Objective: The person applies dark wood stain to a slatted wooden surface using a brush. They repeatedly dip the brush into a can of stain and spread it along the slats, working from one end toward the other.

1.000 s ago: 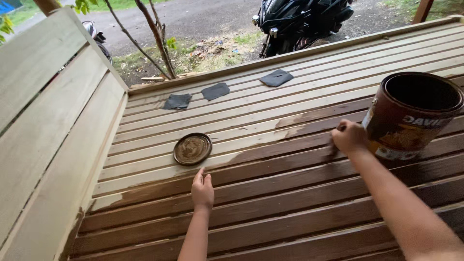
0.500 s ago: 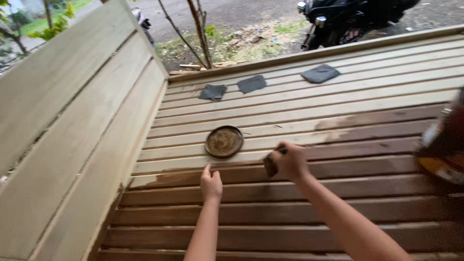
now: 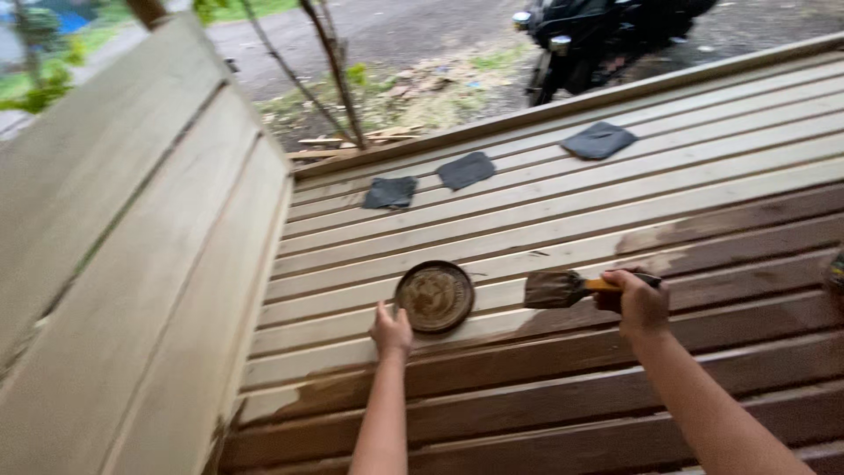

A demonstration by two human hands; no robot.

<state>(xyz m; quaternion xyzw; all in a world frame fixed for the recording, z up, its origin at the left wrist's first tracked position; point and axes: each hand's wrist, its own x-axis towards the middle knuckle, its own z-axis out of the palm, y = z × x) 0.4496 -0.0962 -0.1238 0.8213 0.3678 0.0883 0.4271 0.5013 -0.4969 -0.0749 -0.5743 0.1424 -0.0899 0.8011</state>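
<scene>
My right hand (image 3: 640,302) grips a paintbrush (image 3: 563,288) with a yellow handle, its dark bristles pointing left and resting on a pale slat of the wooden deck (image 3: 545,202). My left hand (image 3: 391,332) rests flat on the slats, fingertips touching the lower left rim of a round stain-coated tin lid (image 3: 434,295). The near slats are stained dark brown; the far slats are bare pale wood.
Three dark sandpaper-like squares (image 3: 466,170) lie on the far slats. A pale plank backrest (image 3: 132,264) rises at the left. Beyond the deck edge are a thin tree (image 3: 334,79), bare ground and a parked black motorcycle (image 3: 598,35). A can's edge (image 3: 835,273) shows at far right.
The view swung left, so the stain can slid out to the right edge. My right hand carried the brush leftward from the can toward the lid. My left hand moved up to the lid.
</scene>
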